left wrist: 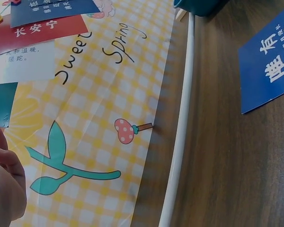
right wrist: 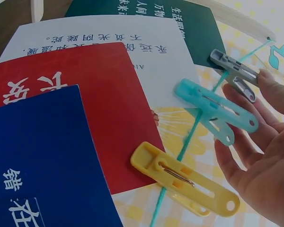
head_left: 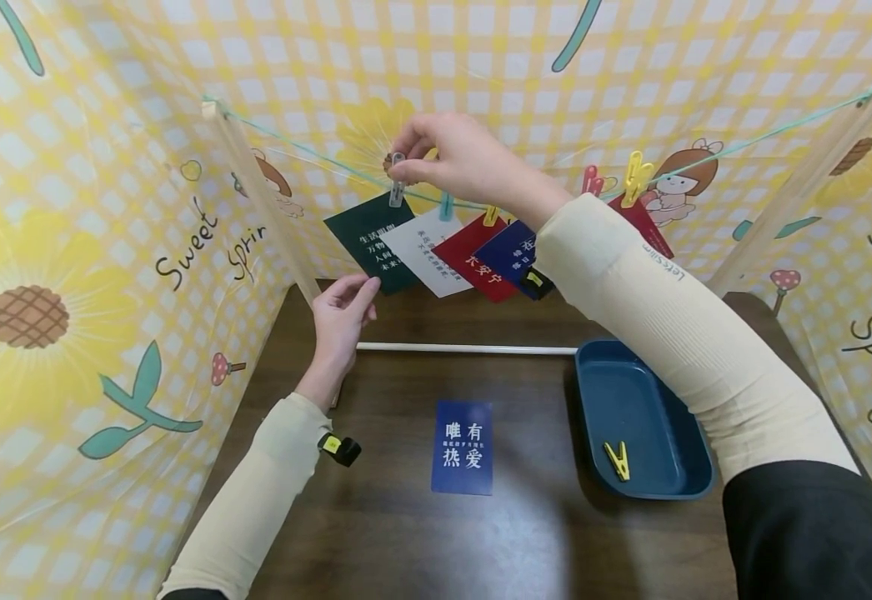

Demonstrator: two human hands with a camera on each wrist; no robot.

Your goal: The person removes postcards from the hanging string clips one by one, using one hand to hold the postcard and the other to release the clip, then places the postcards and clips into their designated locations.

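Observation:
My right hand [head_left: 466, 154] is raised at the string, thumb and fingers pinching a grey clothespin [right wrist: 232, 68]. That clothespin sits over the string at the upper edge of a dark green card [head_left: 364, 237] with white writing. My left hand [head_left: 342, 317] is at the lower edge of the green card, thumb and curled fingertips pinching it near its bottom corner. Beside it on the string hang a white card [head_left: 428, 254] under a turquoise clothespin [right wrist: 215, 106], a red card [head_left: 473, 250] under a yellow clothespin [right wrist: 184, 179], and a blue card [right wrist: 42, 146].
The teal string [head_left: 766, 137] runs between two wooden posts [head_left: 256, 192]. Another red card [head_left: 646, 225] hangs at right. A blue card [head_left: 462, 450] lies on the brown table [head_left: 376, 533]. A blue tray [head_left: 586, 392] contains a yellow clothespin [head_left: 617, 461]. A white rod [head_left: 466, 349] crosses behind.

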